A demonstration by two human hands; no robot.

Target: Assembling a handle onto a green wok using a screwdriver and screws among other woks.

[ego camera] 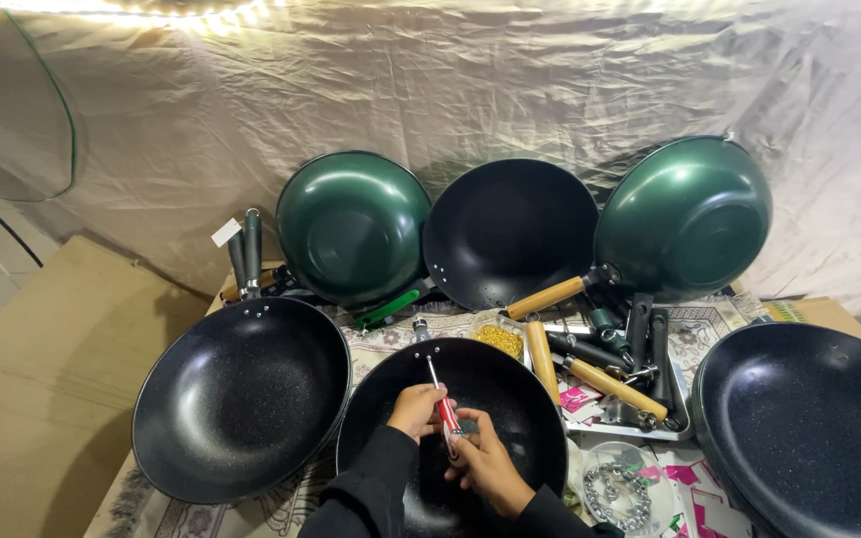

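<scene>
In the head view, both hands work over a black wok [470,399] that lies on the counter [201,513] just in front of the person. The left hand [417,409] and the right hand [482,460] meet over the middle of this wok, and together they hold a screwdriver with a red handle [443,403]. The fingers of both hands are closed around the handle, the left hand higher and the right hand lower. The metal shaft of the screwdriver points away from the person, toward the far rim of the wok, where 2 small rivets are visible. To the left of it lies another black wok [241,399], with a dark handle standing up at its far side. At the right edge there is a 3rd black wok [809,428]. Behind, 3 more woks lean against the cloth backdrop [550,80]: a green one [354,227], a black one [510,231] with a wooden handle, and another green one [685,217]. Between the woks a tray [640,426] holds wooden and dark handles, and near it stand a small container of yellow pieces [499,339] and a clear bag of metal parts [618,493].
</scene>
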